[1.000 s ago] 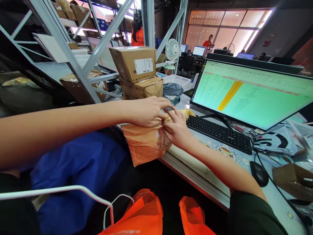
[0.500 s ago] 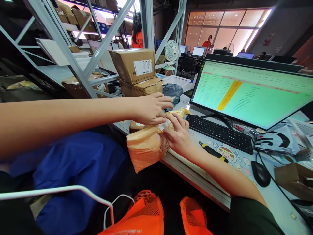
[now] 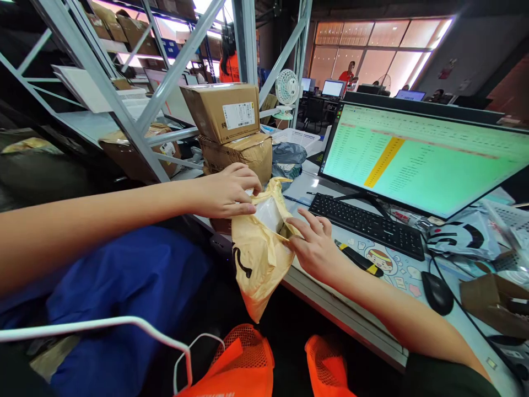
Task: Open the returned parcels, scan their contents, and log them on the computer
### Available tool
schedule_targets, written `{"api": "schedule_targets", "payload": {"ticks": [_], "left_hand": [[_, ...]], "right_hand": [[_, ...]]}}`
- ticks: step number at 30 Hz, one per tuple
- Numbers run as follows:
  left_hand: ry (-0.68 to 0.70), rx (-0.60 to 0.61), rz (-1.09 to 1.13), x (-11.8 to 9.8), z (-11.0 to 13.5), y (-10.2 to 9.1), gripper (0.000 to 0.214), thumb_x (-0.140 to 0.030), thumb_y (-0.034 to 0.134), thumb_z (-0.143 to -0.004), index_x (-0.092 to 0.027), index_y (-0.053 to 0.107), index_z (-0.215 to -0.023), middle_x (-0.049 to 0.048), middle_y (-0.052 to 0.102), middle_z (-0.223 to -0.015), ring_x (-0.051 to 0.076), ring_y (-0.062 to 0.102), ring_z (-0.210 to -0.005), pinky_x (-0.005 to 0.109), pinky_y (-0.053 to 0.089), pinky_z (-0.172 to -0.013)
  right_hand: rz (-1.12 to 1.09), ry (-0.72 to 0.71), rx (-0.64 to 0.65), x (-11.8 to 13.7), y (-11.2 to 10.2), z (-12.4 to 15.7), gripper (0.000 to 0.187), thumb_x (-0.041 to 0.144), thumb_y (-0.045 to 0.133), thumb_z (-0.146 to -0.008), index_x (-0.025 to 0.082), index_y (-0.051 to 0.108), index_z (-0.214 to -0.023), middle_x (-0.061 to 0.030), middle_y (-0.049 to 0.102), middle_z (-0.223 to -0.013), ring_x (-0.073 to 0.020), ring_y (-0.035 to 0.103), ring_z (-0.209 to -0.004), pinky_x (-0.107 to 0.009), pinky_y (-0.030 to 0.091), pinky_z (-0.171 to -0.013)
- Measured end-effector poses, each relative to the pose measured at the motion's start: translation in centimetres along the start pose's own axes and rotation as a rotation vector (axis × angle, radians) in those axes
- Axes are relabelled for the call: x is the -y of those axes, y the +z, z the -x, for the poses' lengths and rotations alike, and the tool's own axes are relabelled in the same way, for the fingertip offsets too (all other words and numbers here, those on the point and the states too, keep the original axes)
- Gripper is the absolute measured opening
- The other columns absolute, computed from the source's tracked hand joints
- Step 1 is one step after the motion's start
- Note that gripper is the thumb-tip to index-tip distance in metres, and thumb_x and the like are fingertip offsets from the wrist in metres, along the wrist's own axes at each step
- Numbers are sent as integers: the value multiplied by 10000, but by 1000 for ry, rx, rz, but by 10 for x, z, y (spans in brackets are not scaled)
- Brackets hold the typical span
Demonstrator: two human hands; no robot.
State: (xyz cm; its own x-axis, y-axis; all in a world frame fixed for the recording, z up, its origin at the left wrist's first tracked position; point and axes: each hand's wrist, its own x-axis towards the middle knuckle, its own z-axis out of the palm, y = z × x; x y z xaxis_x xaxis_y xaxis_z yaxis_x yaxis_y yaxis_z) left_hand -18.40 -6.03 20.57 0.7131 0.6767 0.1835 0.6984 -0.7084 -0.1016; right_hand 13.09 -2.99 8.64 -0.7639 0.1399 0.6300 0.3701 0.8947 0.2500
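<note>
A yellow plastic mailer bag (image 3: 258, 259) hangs over the desk's front edge, its mouth pulled open. A white wrapped item (image 3: 269, 212) shows inside the opening. My left hand (image 3: 225, 191) pinches the upper left edge of the bag. My right hand (image 3: 314, 248) holds the right edge of the opening with its thumb, the other fingers spread.
Two stacked cardboard boxes (image 3: 225, 110) stand behind the bag beside grey shelving (image 3: 124, 105). A monitor (image 3: 421, 157), keyboard (image 3: 366, 223), mouse (image 3: 437, 292) and a yellow-black cutter (image 3: 359, 259) lie on the desk at right. A blue bag (image 3: 124, 286) sits at lower left, orange mesh (image 3: 243, 358) below.
The bag has been turned upright and pulled towards me, its mouth now open with the white item showing. Both hands moved back and left with it.
</note>
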Motion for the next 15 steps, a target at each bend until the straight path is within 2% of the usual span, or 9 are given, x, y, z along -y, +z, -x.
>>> {"api": "schedule_targets", "payload": {"ticks": [4, 7, 11, 13, 15], "left_hand": [[-27, -67, 19, 1, 13, 11, 592, -604, 382, -1079, -274, 796, -814, 82, 695, -1046, 258, 557, -1072, 478, 270, -1139], [-42, -94, 27, -2, 16, 15, 601, -603, 371, -1083, -278, 809, -833, 87, 690, -1085, 262, 559, -1106, 486, 272, -1144], [-62, -93, -17, -8, 10, 10, 561, -626, 439, -1058, -274, 841, -888, 107, 670, -1248, 287, 531, -1240, 481, 289, -1180], [-56, -72, -47, -10, 6, 8, 512, -598, 482, -1050, -271, 848, -907, 115, 667, -1288, 295, 534, -1268, 479, 317, -1183], [-51, -54, -69, -11, 8, 8, 441, -545, 535, -1037, -266, 848, -903, 120, 676, -1301, 296, 552, -1274, 477, 344, -1182]], "right_hand": [[47, 6, 34, -7, 0, 16, 175, 64, 655, -888, 229, 710, -890, -62, 695, -1390, -310, 429, -1493, -477, 267, -1125], [4, -1, 121, -11, -14, 9, 120, 118, 676, -907, 223, 722, -873, -76, 677, -1416, -334, 399, -1518, -513, 254, -1163], [-182, -104, 250, -17, -37, -42, 166, 233, 606, -1007, 221, 769, -984, -92, 661, -1444, -320, 427, -1502, -511, 335, -1142], [-234, -126, 267, -17, -38, -77, 228, 191, 571, -1014, 211, 772, -1120, -96, 692, -1390, -280, 500, -1430, -453, 398, -1079], [-244, -164, 316, -12, -29, -108, 267, 149, 582, -992, 189, 763, -1185, -98, 724, -1317, -253, 570, -1323, -407, 430, -1002]]}}
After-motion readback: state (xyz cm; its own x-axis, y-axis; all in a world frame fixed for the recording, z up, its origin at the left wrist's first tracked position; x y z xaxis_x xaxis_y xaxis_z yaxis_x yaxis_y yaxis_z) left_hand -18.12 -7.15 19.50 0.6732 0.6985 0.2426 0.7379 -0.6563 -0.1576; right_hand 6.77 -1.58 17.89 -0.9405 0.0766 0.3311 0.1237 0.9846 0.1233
